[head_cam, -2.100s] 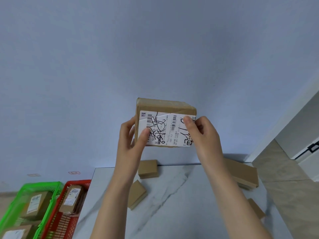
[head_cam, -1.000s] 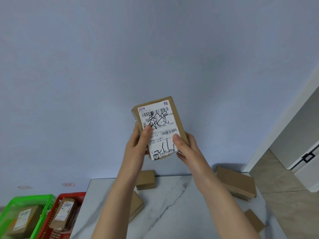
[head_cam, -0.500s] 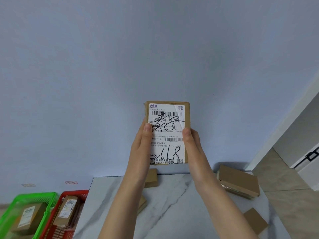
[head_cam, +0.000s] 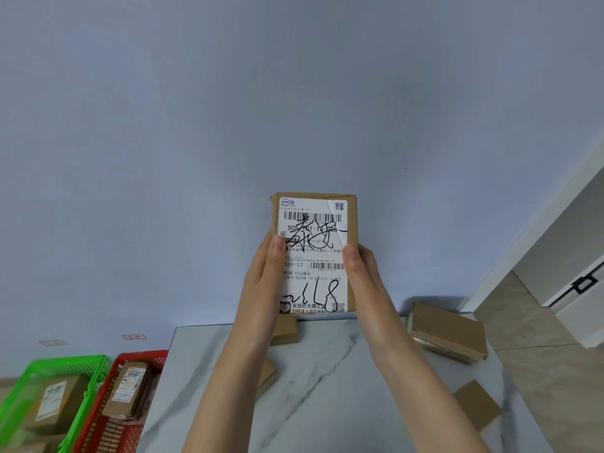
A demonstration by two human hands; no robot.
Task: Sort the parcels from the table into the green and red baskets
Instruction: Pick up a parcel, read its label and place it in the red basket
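A white marble-look table [head_cam: 327, 403] with grey veins fills the lower middle, set against a plain pale blue wall [head_cam: 228, 125]. Beige floor tiles [head_cam: 539, 325] show at the right, beside a white door with a black handle [head_cam: 585, 284]. Left of the table stands a red basket [head_cam: 140, 356], and just beside it a green basket [head_cam: 49, 364]. The green one holds a labelled box [head_cam: 52, 403] and the red one a narrow packet [head_cam: 127, 390] (their labels are too small to read).

An upright brown parcel [head_cam: 313, 253] with a white shipping label is held up above the table's far edge, facing the camera. The left hand [head_cam: 264, 282] grips its left edge and the right hand [head_cam: 362, 279] its right edge. Each thumb presses flat on the label. The other fingers are behind the parcel, hidden.

On the table, a flat box [head_cam: 447, 331] lies at the far right corner and a small box [head_cam: 477, 403] at the right edge. A third box [head_cam: 286, 331] is half hidden behind the parcel. A fourth box [head_cam: 268, 374] is mostly covered by the left forearm. The frame's bottom edge cuts off both baskets.
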